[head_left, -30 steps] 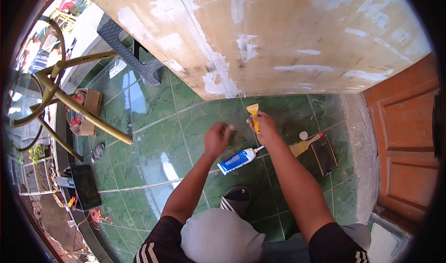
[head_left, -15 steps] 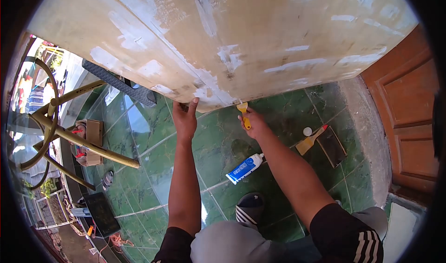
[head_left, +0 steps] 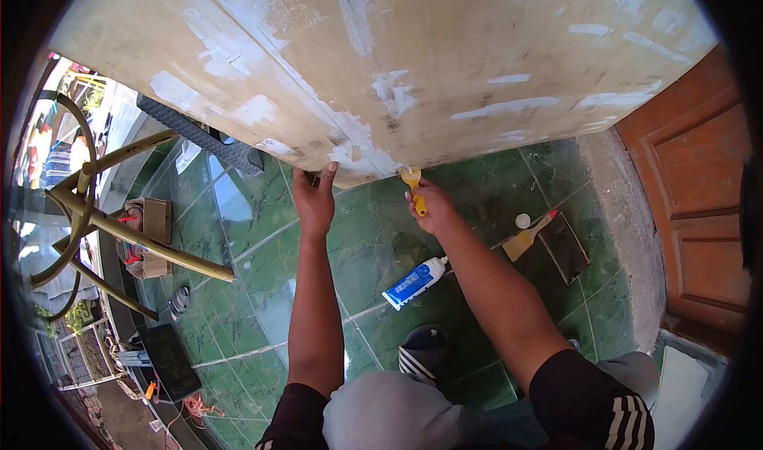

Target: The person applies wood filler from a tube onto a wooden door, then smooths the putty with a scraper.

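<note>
A large wooden panel (head_left: 445,60), patched with white filler, takes up the top of the head view. My left hand (head_left: 315,199) grips its lower edge, thumb on the front face and the fingers mostly hidden behind. In my right hand (head_left: 431,207) is a small yellow putty knife (head_left: 412,180), its blade up against the panel's bottom edge with some white filler on it. Below, on the floor, lies a blue and white tube (head_left: 415,283) with its nozzle pointing toward my right forearm.
Right of my arm lie a wider yellow scraper (head_left: 521,245), a round white cap (head_left: 522,221) and a dark rectangular block (head_left: 565,247) on green tiles (head_left: 262,291). A bamboo frame (head_left: 159,247), cardboard box (head_left: 158,231) and black tray (head_left: 170,361) stand left; a wooden door (head_left: 699,180) is right.
The view has shifted slightly. The putty knife stays at the panel's lower edge, tilted a little differently, and my left hand keeps its grip on the panel.
</note>
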A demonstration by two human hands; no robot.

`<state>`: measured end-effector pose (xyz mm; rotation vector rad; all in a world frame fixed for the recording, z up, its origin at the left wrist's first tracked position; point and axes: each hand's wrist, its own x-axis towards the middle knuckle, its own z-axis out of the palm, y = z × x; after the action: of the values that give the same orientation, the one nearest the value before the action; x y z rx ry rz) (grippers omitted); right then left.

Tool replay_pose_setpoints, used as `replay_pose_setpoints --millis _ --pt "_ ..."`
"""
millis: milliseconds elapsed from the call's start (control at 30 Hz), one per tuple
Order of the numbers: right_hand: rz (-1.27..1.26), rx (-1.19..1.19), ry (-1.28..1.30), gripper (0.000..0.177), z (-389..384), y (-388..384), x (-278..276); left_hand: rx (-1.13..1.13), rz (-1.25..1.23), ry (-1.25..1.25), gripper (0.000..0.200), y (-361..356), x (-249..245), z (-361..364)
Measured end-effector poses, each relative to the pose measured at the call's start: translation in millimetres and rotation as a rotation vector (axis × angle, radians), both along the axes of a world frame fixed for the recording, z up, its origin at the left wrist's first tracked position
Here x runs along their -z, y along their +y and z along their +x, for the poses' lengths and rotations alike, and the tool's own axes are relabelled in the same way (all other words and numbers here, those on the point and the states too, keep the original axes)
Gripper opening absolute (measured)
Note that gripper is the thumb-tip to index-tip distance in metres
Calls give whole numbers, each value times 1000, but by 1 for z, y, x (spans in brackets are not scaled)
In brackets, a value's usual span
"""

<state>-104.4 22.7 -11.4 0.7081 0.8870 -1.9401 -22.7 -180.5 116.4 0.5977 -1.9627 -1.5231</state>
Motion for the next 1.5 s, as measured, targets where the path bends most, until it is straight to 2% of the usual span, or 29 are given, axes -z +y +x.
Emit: replay_pose_setpoints --millis 167,467,1167,1500 --pt "-11 53 -27 40 3 0 -8 -3 21 14 46 1 2 0" --pt "-5 43 -15 38 4 0 9 8 29 13 44 1 0 1" --pt "-34 47 -36 32 -6 -5 -13 -20 20 21 44 3 2 0" --pt "-21 72 1 32 -3 -6 -53 -11 20 27 44 4 2 2"
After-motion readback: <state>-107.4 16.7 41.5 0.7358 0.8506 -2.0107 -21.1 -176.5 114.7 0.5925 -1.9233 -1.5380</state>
